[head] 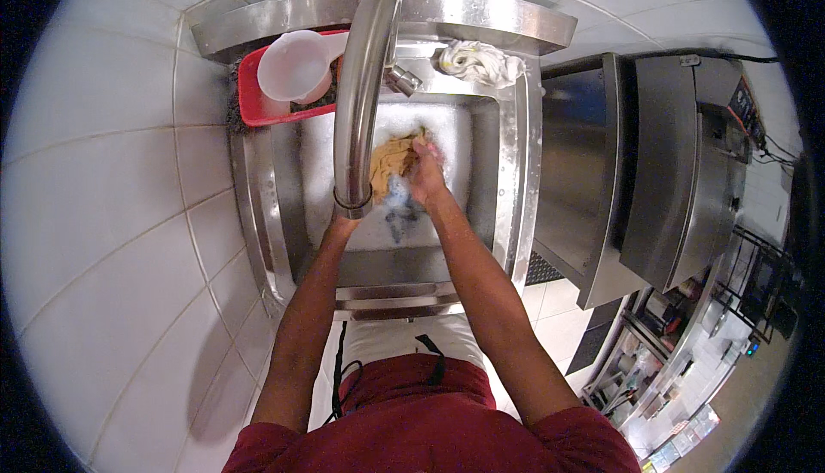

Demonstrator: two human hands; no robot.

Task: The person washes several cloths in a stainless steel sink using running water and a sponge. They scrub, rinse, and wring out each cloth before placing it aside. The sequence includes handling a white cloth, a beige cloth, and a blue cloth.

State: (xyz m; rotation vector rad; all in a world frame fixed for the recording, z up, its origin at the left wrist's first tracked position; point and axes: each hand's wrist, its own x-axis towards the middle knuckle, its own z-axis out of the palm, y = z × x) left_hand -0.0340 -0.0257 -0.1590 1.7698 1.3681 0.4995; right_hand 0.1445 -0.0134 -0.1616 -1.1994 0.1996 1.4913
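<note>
Foamy water fills the basin of a stainless steel sink (474,260) before me. In it is a wet tan cloth (390,160), bunched and dark along one side. My right hand (427,173) grips the right side of this cloth with bent fingers. Most of my left hand (348,223) is hidden behind the thick metal faucet spout (361,99); only its wrist end shows, so its fingers cannot be made out. Between the hands, a bluish patch (398,196) shows in the suds, too blurred to name.
A red plastic tray (254,96) at the sink's back left holds a white plastic scoop (296,67). A crumpled white cloth (480,64) lies on the back right ledge. Tiled wall (116,215) stands close on the left; stainless steel equipment (573,170) flanks the right.
</note>
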